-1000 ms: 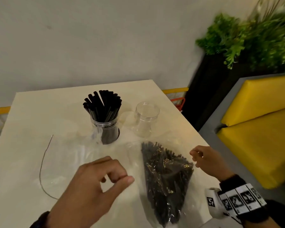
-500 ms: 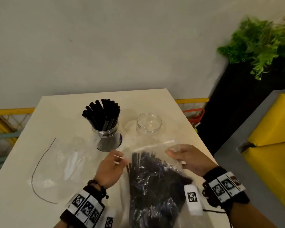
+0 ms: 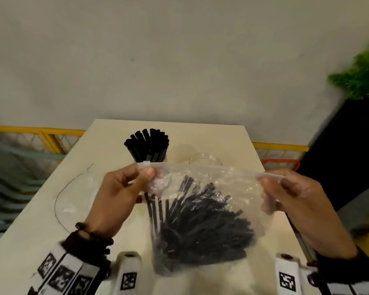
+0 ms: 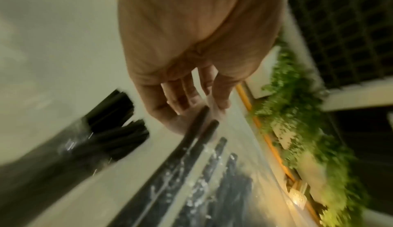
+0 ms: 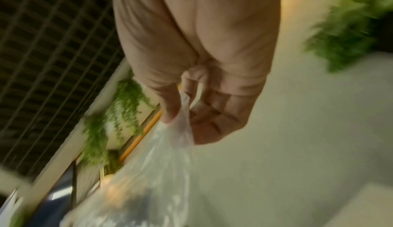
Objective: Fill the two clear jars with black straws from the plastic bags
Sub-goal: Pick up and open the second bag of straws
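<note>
We see a bag (image 3: 211, 177) of thin, crinkled, glossy clear plastic holding matt black straws (image 3: 200, 222). At upper centre, the jar (image 3: 205, 160) looks like smooth clear plastic, though blur leaves us unsure. The table (image 3: 41, 220) is smooth, pale and matt.

A pale cream table (image 3: 226, 143) with a plain matte top carries everything. Toward its far side stands a clear jar (image 3: 156, 159) packed with upright black straws (image 3: 147, 143), and just to the right of it a second clear jar (image 3: 205, 160), with nothing seen inside. On the left part lies a flat, empty clear plastic bag (image 3: 75, 201)
</note>
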`<action>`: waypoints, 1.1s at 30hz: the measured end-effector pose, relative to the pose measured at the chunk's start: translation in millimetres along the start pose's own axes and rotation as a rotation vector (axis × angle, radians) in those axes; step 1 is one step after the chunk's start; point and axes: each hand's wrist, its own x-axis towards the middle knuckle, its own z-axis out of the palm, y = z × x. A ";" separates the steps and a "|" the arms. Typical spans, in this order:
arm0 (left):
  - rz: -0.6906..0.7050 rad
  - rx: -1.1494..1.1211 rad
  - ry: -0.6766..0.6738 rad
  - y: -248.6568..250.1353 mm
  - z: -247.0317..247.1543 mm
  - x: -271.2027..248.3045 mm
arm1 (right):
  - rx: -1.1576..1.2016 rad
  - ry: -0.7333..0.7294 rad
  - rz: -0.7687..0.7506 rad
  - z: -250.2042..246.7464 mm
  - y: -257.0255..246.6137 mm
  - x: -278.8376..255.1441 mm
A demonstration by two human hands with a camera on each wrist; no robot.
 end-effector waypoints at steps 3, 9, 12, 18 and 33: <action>0.144 -0.012 0.032 17.5 -2.0 -1.6 | -0.060 0.041 -0.082 -8.1 -0.2 -2.4; 0.130 0.183 0.023 7.2 2.6 1.7 | -0.552 -0.129 0.000 -21.5 10.6 -2.5; 0.142 0.197 0.023 10.7 1.9 4.2 | -0.644 -0.076 -0.055 -22.2 5.2 -2.7; 0.123 0.315 -0.054 11.9 0.6 15.1 | -0.935 -0.210 0.039 -11.2 -4.0 1.7; 0.132 0.087 -0.206 20.6 2.3 10.9 | -0.683 -0.075 -0.408 105.2 -44.6 7.0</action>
